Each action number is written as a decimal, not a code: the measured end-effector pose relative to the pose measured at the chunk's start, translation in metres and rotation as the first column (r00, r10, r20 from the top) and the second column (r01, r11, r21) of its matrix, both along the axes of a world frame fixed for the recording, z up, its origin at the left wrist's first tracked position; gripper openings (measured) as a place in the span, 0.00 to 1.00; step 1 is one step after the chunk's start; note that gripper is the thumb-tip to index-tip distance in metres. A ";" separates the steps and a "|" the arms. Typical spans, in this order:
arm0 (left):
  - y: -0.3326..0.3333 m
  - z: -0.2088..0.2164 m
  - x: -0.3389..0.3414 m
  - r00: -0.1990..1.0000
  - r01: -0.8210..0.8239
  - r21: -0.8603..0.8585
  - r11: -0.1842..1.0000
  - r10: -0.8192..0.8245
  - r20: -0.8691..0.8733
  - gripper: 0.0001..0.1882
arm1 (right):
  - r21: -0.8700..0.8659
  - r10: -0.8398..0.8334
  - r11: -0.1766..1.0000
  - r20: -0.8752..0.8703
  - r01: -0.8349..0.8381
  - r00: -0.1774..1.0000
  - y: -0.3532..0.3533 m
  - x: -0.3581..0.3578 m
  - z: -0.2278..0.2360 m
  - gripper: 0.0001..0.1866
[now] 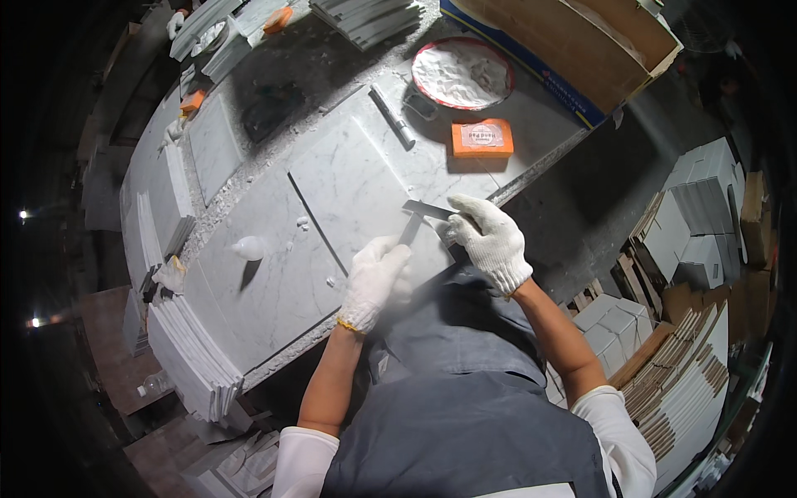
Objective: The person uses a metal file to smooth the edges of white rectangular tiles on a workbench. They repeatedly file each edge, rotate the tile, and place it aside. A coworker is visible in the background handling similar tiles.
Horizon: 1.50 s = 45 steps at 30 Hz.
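My gloved left hand (374, 278) is closed on a narrow flat grey strip (410, 230) that points up from its fingers. The gloved right hand (491, 241) grips a grey flat blade (427, 208), held crosswise. The two ends meet or overlap above the near edge of a white marble slab (353, 178); I cannot tell whether they touch. Left of the hands, a long thin dark gap or strip (318, 224) runs across the marble. Farther left is a small whitish rounded object (248, 247), its kind unclear.
An orange hand pad block (481, 139), a red-rimmed basin of white powder or paste (462, 73) and a metal tube (392, 116) lie beyond my hands. A cardboard box (581, 41) stands at the far right. Stacked slabs (191, 357) line the table's left end; packed boxes (701, 199) are at right.
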<state>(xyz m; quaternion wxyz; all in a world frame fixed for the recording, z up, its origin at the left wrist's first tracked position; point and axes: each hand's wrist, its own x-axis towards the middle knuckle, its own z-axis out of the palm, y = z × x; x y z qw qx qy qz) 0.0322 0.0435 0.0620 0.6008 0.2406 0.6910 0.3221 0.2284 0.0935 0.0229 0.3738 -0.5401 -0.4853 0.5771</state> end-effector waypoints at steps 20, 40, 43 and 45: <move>-0.005 -0.006 -0.001 0.978 -0.148 0.018 0.989 0.144 0.154 0.11 | 0.126 0.334 0.887 0.490 -0.444 0.805 0.013 -0.017 0.028 0.18; -0.008 -0.005 0.005 0.982 -0.165 0.089 0.982 0.154 0.113 0.14 | 0.146 0.356 0.881 0.422 -0.450 0.834 -0.004 -0.028 0.017 0.17; -0.007 0.004 0.008 0.980 -0.149 0.108 0.983 0.132 0.150 0.11 | 0.125 0.320 0.900 0.462 -0.418 0.827 0.006 -0.024 0.018 0.20; -0.006 0.011 0.010 0.976 -0.137 0.122 0.983 0.113 0.187 0.10 | 0.092 0.316 0.904 0.515 -0.418 0.797 0.008 -0.023 0.021 0.19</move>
